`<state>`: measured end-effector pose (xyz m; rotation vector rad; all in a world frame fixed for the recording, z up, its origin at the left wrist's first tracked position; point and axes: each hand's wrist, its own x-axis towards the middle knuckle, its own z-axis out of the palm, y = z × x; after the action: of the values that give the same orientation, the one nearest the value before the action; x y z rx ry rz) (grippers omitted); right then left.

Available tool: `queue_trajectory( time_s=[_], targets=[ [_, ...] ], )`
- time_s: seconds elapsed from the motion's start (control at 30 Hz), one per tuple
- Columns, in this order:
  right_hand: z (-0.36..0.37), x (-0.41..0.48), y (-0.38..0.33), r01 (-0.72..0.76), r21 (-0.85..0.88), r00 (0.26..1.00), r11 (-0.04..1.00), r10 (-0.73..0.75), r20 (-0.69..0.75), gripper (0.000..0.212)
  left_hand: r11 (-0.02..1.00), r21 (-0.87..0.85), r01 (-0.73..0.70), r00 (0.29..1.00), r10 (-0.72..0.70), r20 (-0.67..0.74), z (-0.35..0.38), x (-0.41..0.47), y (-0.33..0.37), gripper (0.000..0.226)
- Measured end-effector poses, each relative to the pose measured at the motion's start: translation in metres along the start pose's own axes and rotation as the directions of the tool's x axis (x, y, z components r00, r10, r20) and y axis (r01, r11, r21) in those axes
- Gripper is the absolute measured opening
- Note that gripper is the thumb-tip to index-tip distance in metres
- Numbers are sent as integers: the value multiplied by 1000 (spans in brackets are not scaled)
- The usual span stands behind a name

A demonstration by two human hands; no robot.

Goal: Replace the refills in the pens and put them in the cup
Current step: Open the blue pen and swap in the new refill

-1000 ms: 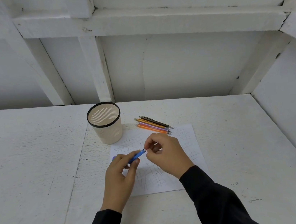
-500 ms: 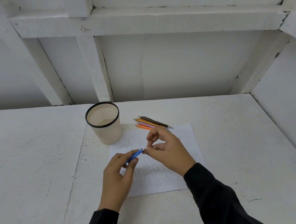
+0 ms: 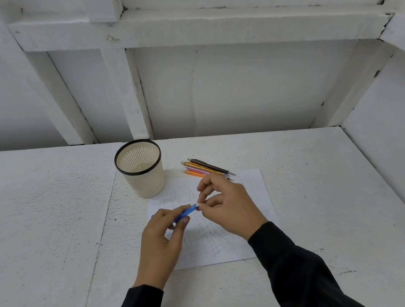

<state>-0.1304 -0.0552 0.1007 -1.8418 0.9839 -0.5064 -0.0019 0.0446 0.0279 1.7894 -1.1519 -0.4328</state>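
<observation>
Your left hand [image 3: 160, 238] is closed round the blue pen [image 3: 184, 213], barrel pinched mid-length above the scribbled paper [image 3: 252, 190]. The pen's long axis runs from lower left up to the right, its pale end pointing straight at your right hand [image 3: 229, 206]. Right fingertips [image 3: 201, 206] are pinched on that end piece (cap or refill tip, too small to tell). So the pull or twist likely goes along that axis, rightward and away from the left grip. Cup [image 3: 139, 169] stands upright beyond the left hand, looks empty. Spare pens [image 3: 206, 168] lie bundled just behind the right hand, near the cup, parallel and slanting down to the right.
</observation>
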Motion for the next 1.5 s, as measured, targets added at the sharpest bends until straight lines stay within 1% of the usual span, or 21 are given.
queue_trajectory(
  time_s=[0.1, 0.2, 0.23, 0.27, 0.33, 0.37, 0.43, 0.5, 0.6, 0.67, 0.7, 0.73, 0.77, 0.8, 0.83, 0.87, 0.9, 0.97, 1.1, 1.3, 1.5],
  targets=[
    [1, 0, 2, 4, -38, 1000, 999, -4, -18, 25, 1000, -2, 28, 999, -28, -14, 0, 1, -1, 27],
    [-3, 1, 9, 1, 39, 1000, 999, 0, -14, 26, 998, -30, 58, 998, -59, -20, -2, 1, -4, 28],
    [-5, 2, 15, -8, 52, 999, 999, 10, -38, 28, 997, -39, 60, 998, -61, -17, -3, 1, -5, 28],
    [-8, 5, 23, -28, 22, 996, 999, 30, -86, 29, 997, -45, 63, 998, -63, -14, -4, 0, -6, 28],
    [-15, 12, 43, -122, -162, 971, 979, 84, -222, 31, 996, -55, 71, 997, -72, -11, -5, -1, -6, 29],
    [-18, 16, 54, -189, -275, 956, 942, 113, -270, 33, 995, -61, 75, 997, -76, -9, -6, -1, -6, 29],
    [-19, 22, 73, -291, -469, 940, 834, 159, -301, 39, 994, -63, 84, 996, -84, 3, -6, -2, -5, 30],
    [-16, 25, 87, -299, -568, 944, 767, 152, -292, 39, 993, -63, 101, 995, -100, 14, -7, -3, -6, 27],
    [-9, 28, 95, -283, -605, 947, 744, 117, -300, 29, 992, -66, 112, 994, -111, 14, -7, -6, -6, 26],
    [-5, 28, 91, -278, -581, 946, 765, 114, -303, 24, 990, -68, 120, 993, -119, 15, -6, -7, -4, 26],
    [-3, 26, 87, -267, -525, 946, 808, 116, -302, 22, 989, -72, 125, 992, -124, 18, -5, -7, -3, 27],
    [-1, 24, 80, -245, -416, 948, 876, 128, -290, 19, 989, -77, 128, 992, -127, 22, -5, -7, -2, 28],
    [1, 21, 71, -218, -258, 956, 941, 152, -252, 16, 988, -81, 130, 991, -129, 25, -5, -7, -2, 28],
    [2, 17, 60, -190, -73, 968, 979, 174, -180, 13, 988, -80, 128, 992, -127, 26, -4, -6, -2, 28],
    [3, 12, 48, -161, 89, 981, 983, 169, -95, 10, 989, -76, 126, 992, -124, 28, -4, -6, -2, 27],
    [4, 7, 37, -136, 189, 989, 973, 143, -27, 9, 990, -68, 125, 992, -124, 31, -4, -5, -3, 26],
    [5, 3, 29, -110, 231, 994, 967, 110, 16, 9, 990, -57, 126, 992, -124, 32, -4, -4, -3, 25],
    [8, -1, 20, -64, 217, 998, 974, 56, 42, 9, 992, -32, 120, 993, -119, 26, -3, -3, -3, 25],
    [12, -4, 16, -17, 111, 1000, 994, 19, -16, 11, 993, -23, 117, 993, -117, 20, -3, -2, -2, 25],
    [10, -3, 12, 4, 107, 996, 994, 6, -93, 20, 994, -11, 111, 994, -111, 10, -4, -2, 0, 26],
    [7, -1, 8, 35, 44, 999, 998, -34, -29, 21, 994, 6, 108, 994, -108, 15, -4, -2, 3, 26]
  ],
)
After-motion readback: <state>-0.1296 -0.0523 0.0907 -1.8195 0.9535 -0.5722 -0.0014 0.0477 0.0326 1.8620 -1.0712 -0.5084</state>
